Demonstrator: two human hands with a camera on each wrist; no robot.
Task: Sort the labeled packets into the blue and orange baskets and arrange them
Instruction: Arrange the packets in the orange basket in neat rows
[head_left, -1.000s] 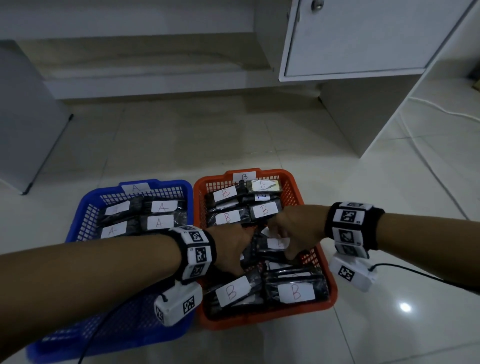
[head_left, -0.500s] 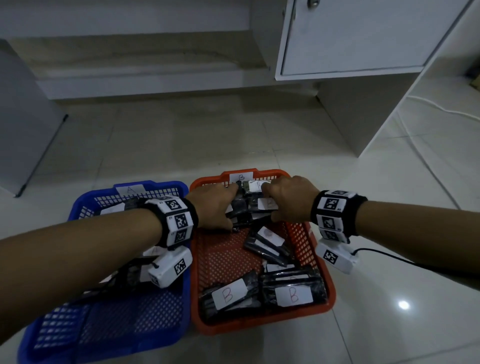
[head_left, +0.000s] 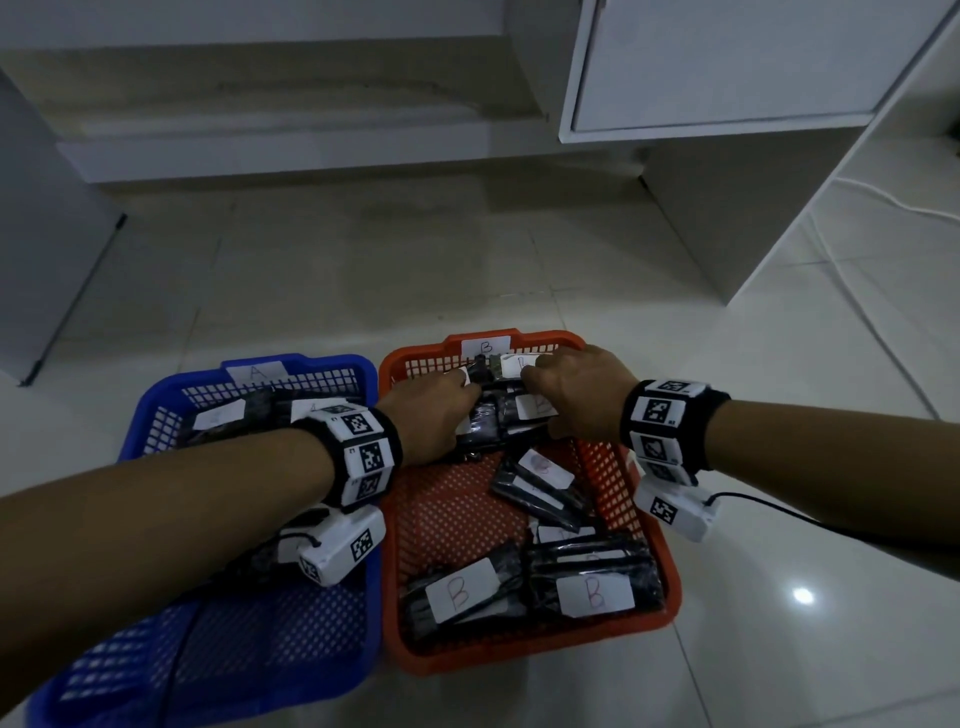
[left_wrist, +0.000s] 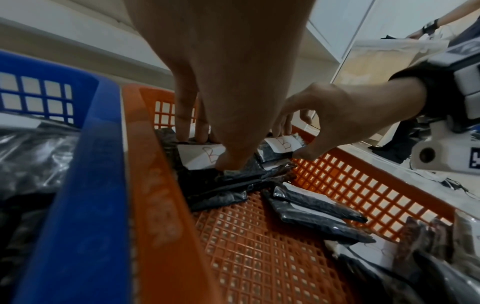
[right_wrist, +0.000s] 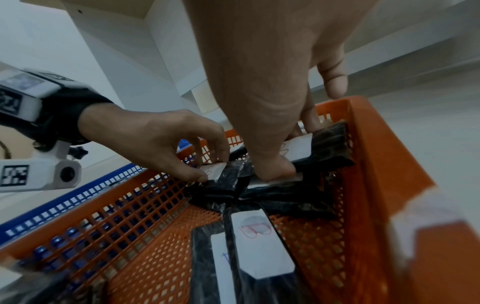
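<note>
— Head view: where are the hands?
— Both over the far end of the orange basket (head_left: 649, 545), left hand (head_left: 431, 415) and right hand (head_left: 576, 400) on stacked B packets (head_left: 498, 415); the blue basket (head_left: 249, 649) sits alongside.
— Left wrist?
— Fingers (left_wrist: 182, 123) and thumb pinch a B packet (left_wrist: 200, 158).
— Right wrist?
— Thumb and fingers (right_wrist: 309, 115) clamp another packet (right_wrist: 330, 148) at the far wall.

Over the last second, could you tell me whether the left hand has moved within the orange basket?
Yes. The left hand went from mid-basket to the far end of the orange basket, pinching a packet near the rim's B label.
</note>
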